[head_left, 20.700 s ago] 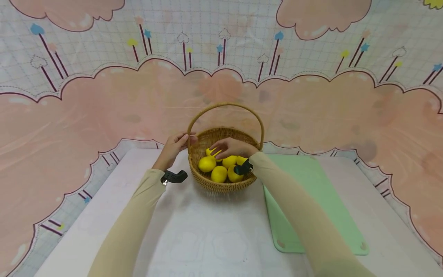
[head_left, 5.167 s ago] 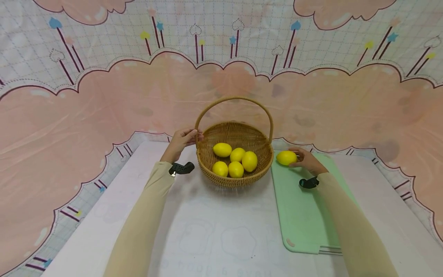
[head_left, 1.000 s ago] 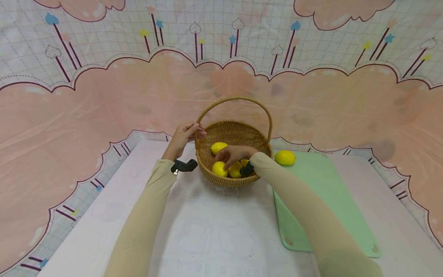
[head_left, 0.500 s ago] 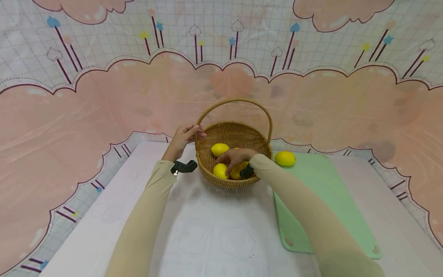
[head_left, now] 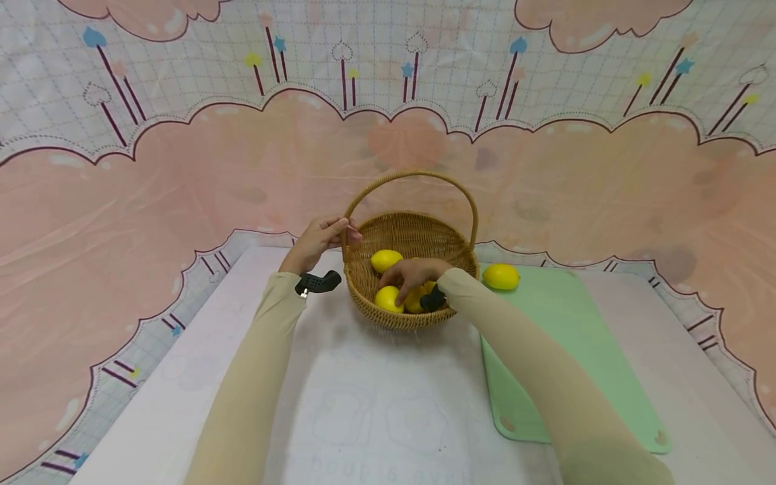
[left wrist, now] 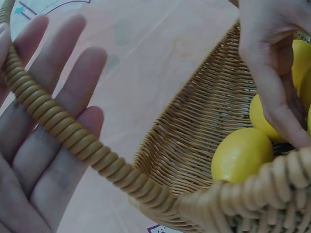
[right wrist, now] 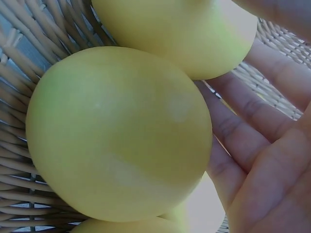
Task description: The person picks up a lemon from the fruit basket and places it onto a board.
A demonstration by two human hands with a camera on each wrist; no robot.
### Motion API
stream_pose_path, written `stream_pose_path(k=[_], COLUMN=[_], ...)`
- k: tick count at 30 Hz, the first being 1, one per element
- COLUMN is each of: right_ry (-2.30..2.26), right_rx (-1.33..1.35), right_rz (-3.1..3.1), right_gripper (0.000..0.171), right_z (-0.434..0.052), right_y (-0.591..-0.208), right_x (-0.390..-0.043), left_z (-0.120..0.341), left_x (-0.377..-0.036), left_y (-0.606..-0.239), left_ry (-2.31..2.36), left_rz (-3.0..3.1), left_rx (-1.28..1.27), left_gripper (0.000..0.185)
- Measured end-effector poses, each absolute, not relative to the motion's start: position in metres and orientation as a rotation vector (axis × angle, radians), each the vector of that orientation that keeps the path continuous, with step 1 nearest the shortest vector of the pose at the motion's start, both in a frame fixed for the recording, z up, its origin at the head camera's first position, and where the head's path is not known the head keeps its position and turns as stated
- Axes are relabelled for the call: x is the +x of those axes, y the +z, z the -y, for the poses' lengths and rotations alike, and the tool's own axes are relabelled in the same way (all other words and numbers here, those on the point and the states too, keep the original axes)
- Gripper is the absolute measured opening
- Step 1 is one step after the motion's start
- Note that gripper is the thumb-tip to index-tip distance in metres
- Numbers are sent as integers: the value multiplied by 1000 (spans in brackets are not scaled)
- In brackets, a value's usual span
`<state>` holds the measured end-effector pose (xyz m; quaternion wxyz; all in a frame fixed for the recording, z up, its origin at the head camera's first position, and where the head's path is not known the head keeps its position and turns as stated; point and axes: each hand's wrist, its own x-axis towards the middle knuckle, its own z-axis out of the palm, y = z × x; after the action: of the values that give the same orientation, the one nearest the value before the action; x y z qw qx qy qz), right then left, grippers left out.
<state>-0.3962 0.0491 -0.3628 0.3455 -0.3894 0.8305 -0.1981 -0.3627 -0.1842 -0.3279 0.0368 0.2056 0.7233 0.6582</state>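
My left hand [head_left: 315, 244] holds the left side of the wicker basket's handle [head_left: 412, 173]. In the left wrist view its fingers [left wrist: 73, 63] lie behind the handle, with the thumb tip at the left edge. Inside the basket [head_left: 412, 229] my right hand [head_left: 415, 271] reaches down among several yellow lemons. Its thumb and fingers are round the front-left lemon [head_left: 389, 299]; in the right wrist view a lemon [right wrist: 180, 39] sits between them. Another lemon [head_left: 386, 261] lies behind that hand, and others are partly hidden beneath it.
A single lemon [head_left: 501, 276] rests on the far left corner of the green cutting board [head_left: 515, 404], right of the basket. The right forearm crosses over the board. A patterned cloth backdrop [head_left: 242, 175] rises behind the white table [head_left: 364, 391].
Earlier my right hand held a lemon at the cutting board; that lemon now lies there alone and the hand is back in the basket. Over the last second its fingers settle round another lemon.
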Motion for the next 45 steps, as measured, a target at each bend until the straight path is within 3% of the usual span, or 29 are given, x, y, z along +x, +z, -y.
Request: stream_pose_path(k=[9,24,36,45], right_ry=[-477,-593,-550,-599], right_rx=[-998,-965,-965,-982], right_rz=[-2167,-2058,-2157,-2183], right_gripper=[54,46,60,46], right_z=[-49,-48,-49,-49], right_y=[-361,-362,-362,-361], right_x=[-396,-398,-395,-396], left_z=[189,186,188,186], left_x=[-368,-358,-367,-365], left_y=[-325,-314,-327,-324], left_ry=[1973,1964,1982,1978], left_rz=[-2142,-2135,-2169,-2172], left_rx=[622,624,653,628], left_gripper=[26,32,24,25])
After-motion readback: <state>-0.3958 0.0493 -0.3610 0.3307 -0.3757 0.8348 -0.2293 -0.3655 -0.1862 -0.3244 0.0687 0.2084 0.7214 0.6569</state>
